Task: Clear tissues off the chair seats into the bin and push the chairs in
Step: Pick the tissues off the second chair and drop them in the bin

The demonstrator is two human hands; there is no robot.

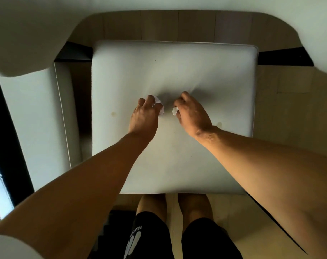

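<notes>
The person stands over a white cushioned chair seat (174, 75), both arms reaching down to its middle. The left hand (145, 114) has its fingers curled round a crumpled white tissue (160, 107), which shows at the fingertips and just to the thumb side of the hand. The right hand (191, 114) pinches a second, smaller tissue wad (175, 110) between thumb and forefinger, with its other fingers bent down against the cushion; the seat dimples beneath them. The two wads lie close together, each on the inner side of its own hand, with a shaded hollow of cushion between.

The step in hand looks to be the gathering of both tissues at once. To do it well, each hand should close fully round its wad before lifting, since loose paper slips easily from a fingertip pinch; the right hand's hold seems the slighter of the two and would gain from a deeper scoop into the palm. Lifting straight up, away from the cushion, should avoid dragging shreds across the fabric.

No bin is visible, so the carry will need a turn away from the seat. A second pale seat (37, 116) stands beyond the left forearm, and a white tabletop (177, 2) lies ahead of both hands, where the chair will probably be pushed under.
</notes>
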